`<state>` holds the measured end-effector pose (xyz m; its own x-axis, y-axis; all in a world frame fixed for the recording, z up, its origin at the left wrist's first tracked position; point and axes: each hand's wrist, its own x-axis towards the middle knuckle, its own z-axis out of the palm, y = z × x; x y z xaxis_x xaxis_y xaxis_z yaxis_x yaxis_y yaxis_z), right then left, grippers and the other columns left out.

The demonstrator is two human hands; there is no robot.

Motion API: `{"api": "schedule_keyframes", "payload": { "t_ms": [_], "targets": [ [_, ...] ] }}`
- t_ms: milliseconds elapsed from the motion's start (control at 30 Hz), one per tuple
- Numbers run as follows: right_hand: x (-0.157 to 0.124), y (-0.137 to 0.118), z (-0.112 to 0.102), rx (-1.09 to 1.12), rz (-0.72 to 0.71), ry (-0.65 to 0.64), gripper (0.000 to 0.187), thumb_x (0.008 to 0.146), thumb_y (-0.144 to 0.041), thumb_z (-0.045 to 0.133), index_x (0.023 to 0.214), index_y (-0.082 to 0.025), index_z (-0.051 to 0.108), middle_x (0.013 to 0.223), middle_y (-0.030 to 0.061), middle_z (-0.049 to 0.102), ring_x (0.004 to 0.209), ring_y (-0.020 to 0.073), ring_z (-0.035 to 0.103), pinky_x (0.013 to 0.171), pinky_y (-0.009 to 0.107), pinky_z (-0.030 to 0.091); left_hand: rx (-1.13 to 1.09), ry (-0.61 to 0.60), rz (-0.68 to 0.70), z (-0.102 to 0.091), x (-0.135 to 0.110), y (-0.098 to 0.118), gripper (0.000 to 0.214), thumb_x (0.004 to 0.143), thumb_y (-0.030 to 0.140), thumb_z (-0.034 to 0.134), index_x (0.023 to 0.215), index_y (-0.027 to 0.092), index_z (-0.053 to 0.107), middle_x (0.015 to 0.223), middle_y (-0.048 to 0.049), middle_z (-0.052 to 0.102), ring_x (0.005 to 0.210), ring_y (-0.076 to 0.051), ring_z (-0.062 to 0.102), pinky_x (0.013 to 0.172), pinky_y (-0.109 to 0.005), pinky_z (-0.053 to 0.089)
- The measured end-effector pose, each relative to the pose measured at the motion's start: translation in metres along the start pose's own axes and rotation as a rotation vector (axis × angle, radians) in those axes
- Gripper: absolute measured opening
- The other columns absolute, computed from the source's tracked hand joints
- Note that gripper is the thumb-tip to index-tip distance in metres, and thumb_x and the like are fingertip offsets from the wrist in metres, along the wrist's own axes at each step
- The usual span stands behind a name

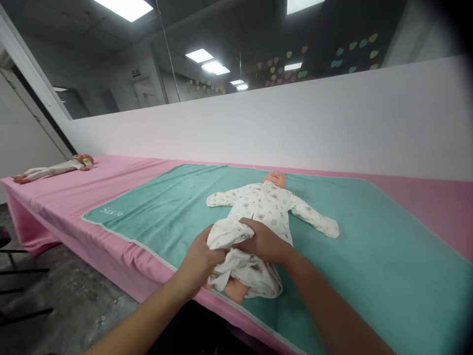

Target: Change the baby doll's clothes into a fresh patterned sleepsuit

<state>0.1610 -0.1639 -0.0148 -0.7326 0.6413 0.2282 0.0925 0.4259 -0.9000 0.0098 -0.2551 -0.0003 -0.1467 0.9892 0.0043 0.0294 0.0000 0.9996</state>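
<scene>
Both hands hold bunched printed cloth between their fingers.

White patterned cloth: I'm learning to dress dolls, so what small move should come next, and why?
Perhaps spread the bunched patterned cloth apart: the left hand and right hand hold it in folds, while a bare doll foot shows below it.
</scene>
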Motion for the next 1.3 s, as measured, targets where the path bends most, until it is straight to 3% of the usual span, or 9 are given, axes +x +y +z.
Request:
{"api": "schedule_keyframes", "payload": {
  "t_ms": [100, 267, 433, 600, 700, 800, 1000, 1167, 1300],
  "targets": [
    [0.001, 0.004, 0.006, -0.170, -0.019, -0.018, 0.013, 0.074, -0.025, 0.056, 0.085, -0.019, 0.055, 0.077, -0.0014, 0.057, 0.072, 0.0140, 0.051, 0.062, 0.025, 0.036, 0.041, 0.162, -0.074, -0.004, -0.023, 0.001, 0.046, 0.064, 0.014, 0.064, 0.110, 0.015, 0.057, 0.086, -0.0042, 0.066, 0.078, -0.022, 0.061, 0.060, -0.025, 0.045],
    [0.001, 0.004, 0.021, -0.328, -0.035, -0.059, 0.026, 0.065, -0.024, 0.063, 0.090, -0.022, 0.055, 0.089, -0.0006, 0.058, 0.075, 0.0144, 0.052, 0.063, 0.025, 0.035, -0.040, 0.214, -0.272, -0.019, -0.051, -0.008, 0.050, 0.065, 0.031, 0.073, 0.110, 0.015, 0.056, 0.094, -0.0093, 0.067, 0.082, -0.026, 0.063, 0.063, -0.029, 0.048],
    [0.001, 0.003, 0.030, -0.442, -0.071, -0.074, 0.029, 0.068, -0.027, 0.061, 0.097, -0.027, 0.059, 0.117, -0.0020, 0.054, 0.080, 0.0143, 0.056, 0.070, 0.028, 0.038, -0.010, 0.267, -0.277, -0.029, -0.051, -0.017, 0.039, 0.071, 0.031, 0.068, 0.105, 0.014, 0.059, 0.096, -0.0088, 0.067, 0.088, -0.026, 0.062, 0.069, -0.030, 0.047],
    [0.002, 0.005, 0.033, -0.543, -0.091, -0.078, 0.039, 0.072, -0.026, 0.057, 0.109, -0.033, 0.057, 0.126, -0.0046, 0.051, 0.091, 0.0184, 0.058, 0.081, 0.032, 0.039, 0.175, 0.362, -0.252, -0.033, -0.042, -0.025, 0.038, 0.074, 0.033, 0.062, 0.107, 0.014, 0.057, 0.098, -0.0082, 0.066, 0.092, -0.026, 0.060, 0.074, -0.032, 0.046],
    [0.002, 0.006, 0.034, -0.530, -0.099, -0.065, 0.038, 0.072, -0.027, 0.058, 0.109, -0.034, 0.057, 0.126, -0.0063, 0.052, 0.093, 0.0183, 0.058, 0.084, 0.032, 0.039, 0.203, 0.304, -0.256, -0.037, -0.040, -0.030, 0.039, 0.074, 0.036, 0.060, 0.107, 0.016, 0.059, 0.098, -0.0071, 0.066, 0.094, -0.026, 0.059, 0.080, -0.033, 0.046],
    [0.001, 0.006, 0.034, -0.485, -0.086, -0.021, 0.035, 0.071, -0.025, 0.059, 0.105, -0.033, 0.059, 0.121, -0.0072, 0.055, 0.092, 0.0169, 0.058, 0.084, 0.031, 0.039, 0.212, 0.229, -0.239, -0.037, -0.041, -0.030, 0.035, 0.071, 0.039, 0.062, 0.097, 0.016, 0.066, 0.086, -0.0052, 0.069, 0.086, -0.025, 0.061, 0.081, -0.033, 0.046],
    [0.001, 0.005, 0.035, -0.387, -0.093, 0.059, 0.026, 0.069, -0.024, 0.062, 0.095, -0.028, 0.062, 0.109, -0.0049, 0.062, 0.091, 0.0166, 0.058, 0.084, 0.030, 0.040, -0.045, 0.263, -0.308, -0.027, -0.046, -0.020, 0.036, 0.067, 0.039, 0.068, 0.093, 0.015, 0.068, 0.075, -0.0049, 0.069, 0.077, -0.024, 0.063, 0.075, -0.032, 0.049],
    [0.003, 0.001, 0.031, -0.286, -0.107, 0.080, 0.024, 0.071, -0.029, 0.063, 0.095, -0.027, 0.064, 0.109, -0.0020, 0.061, 0.095, 0.0189, 0.056, 0.085, 0.032, 0.041, -0.300, 0.203, -0.345, -0.020, -0.050, -0.013, 0.044, 0.073, 0.035, 0.065, 0.111, 0.014, 0.062, 0.103, -0.0097, 0.066, 0.098, -0.028, 0.060, 0.080, -0.033, 0.050],
    [0.003, -0.001, 0.021, -0.098, -0.062, 0.059, 0.032, 0.073, -0.027, 0.061, 0.104, -0.029, 0.062, 0.117, -0.0014, 0.057, 0.105, 0.0200, 0.052, 0.091, 0.033, 0.041, -0.401, 0.108, -0.259, -0.013, -0.044, -0.012, 0.046, 0.074, 0.031, 0.065, 0.117, 0.016, 0.059, 0.112, -0.0093, 0.063, 0.106, -0.028, 0.056, 0.089, -0.034, 0.047]
  ]
}}
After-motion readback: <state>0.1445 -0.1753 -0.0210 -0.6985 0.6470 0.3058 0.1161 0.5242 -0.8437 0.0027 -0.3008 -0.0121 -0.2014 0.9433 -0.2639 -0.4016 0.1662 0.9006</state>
